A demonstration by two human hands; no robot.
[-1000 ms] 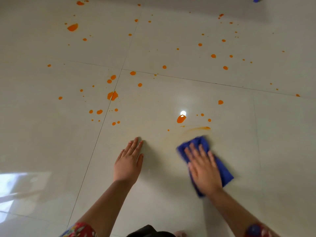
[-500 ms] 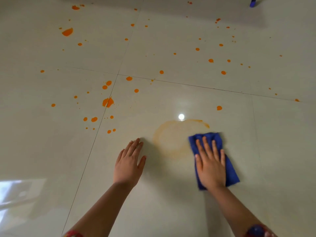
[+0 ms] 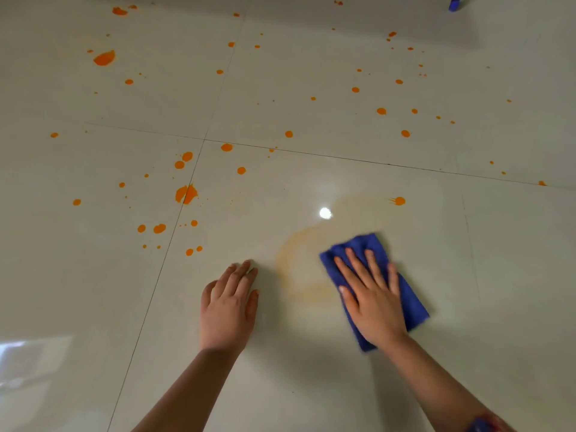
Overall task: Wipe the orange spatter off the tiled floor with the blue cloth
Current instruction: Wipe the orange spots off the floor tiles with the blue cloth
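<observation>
On the tiled floor (image 3: 311,385), just right of a faint orange smear (image 3: 294,269), the right hand (image 3: 374,304) presses the blue cloth (image 3: 364,244) with straight, spread fingers, the left hand (image 3: 227,310) lies flat alongside, and orange spatter (image 3: 186,193) dots the tiles beyond.

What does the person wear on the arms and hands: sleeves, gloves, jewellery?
The left hand and right hand are bare: no gloves, rings or watch visible. Both forearms are uncovered. At the bottom edge, a red-and-blue patterned sleeve shows on the right arm.
</observation>
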